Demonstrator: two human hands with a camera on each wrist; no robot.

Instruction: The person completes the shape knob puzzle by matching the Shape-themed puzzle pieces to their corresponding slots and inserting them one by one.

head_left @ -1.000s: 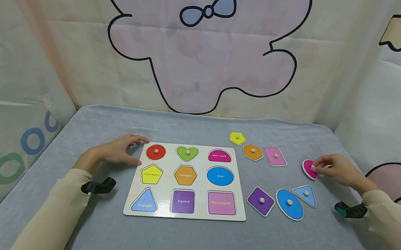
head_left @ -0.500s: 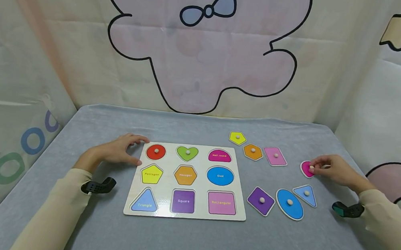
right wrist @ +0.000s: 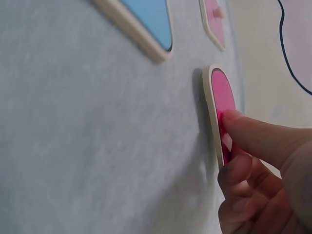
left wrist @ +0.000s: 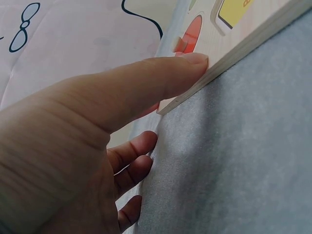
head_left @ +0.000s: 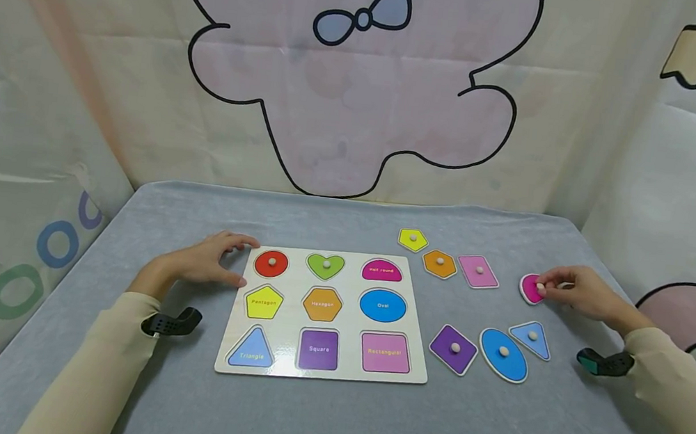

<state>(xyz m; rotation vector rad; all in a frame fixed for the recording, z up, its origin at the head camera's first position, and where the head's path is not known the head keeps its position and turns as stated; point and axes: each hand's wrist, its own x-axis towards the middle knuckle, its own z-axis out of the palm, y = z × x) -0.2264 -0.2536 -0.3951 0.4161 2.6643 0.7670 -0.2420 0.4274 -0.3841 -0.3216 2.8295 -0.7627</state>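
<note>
In the head view my right hand [head_left: 576, 291] pinches a magenta half-round puzzle piece [head_left: 528, 289] by its knob, at the right of the table. The right wrist view shows thumb and fingers on the half-round's pink face [right wrist: 223, 92], with a shadow beside its edge. My left hand [head_left: 212, 258] rests at the upper left corner of a white shape puzzle board [head_left: 286, 337]. Its thumb [left wrist: 190, 61] touches the board's left edge in the left wrist view, while the other fingers lie loosely. A red circle [head_left: 271, 263] and green heart [head_left: 324, 266] with knobs sit in the board.
Right of the board lie a yellow pentagon [head_left: 412, 240], an orange hexagon [head_left: 439, 263], a pink rectangle [head_left: 478, 271], a purple square [head_left: 453, 349], a blue oval [head_left: 503, 355] and a blue triangle [head_left: 530, 339]. Grey cloth [head_left: 328, 425] covers the table.
My right hand has shifted slightly left and away with the half-round piece, which has turned a little. The left hand and the board have stayed put.
</note>
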